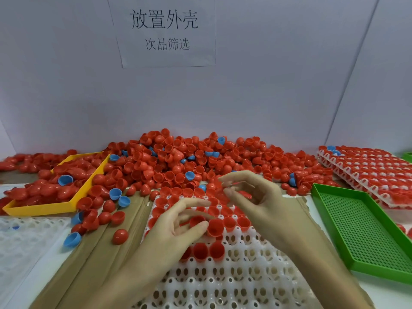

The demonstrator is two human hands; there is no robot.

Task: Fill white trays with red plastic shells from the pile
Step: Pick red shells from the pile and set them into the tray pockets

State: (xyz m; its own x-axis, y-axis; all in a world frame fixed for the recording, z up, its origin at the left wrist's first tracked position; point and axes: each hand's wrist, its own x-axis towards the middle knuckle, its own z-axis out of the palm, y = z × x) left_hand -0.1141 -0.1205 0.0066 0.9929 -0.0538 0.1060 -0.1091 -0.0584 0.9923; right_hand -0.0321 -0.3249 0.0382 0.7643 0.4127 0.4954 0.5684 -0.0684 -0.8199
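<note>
Red shells lie heaped at twelve o'clock against the back wall, spilling toward the white tray at six o'clock, whose far rows are already filled. Left hand pinches a red shell between thumb and fingers over the tray. Right hand hovers above the tray's far edge, fingers loosely curled; what it holds I cannot tell. At three o'clock sits a green tray.

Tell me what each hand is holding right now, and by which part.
The left hand pinches a red plastic half-shell by its rim, over the white moulded tray. The right hand is blurred; any hold cannot be told.
</note>
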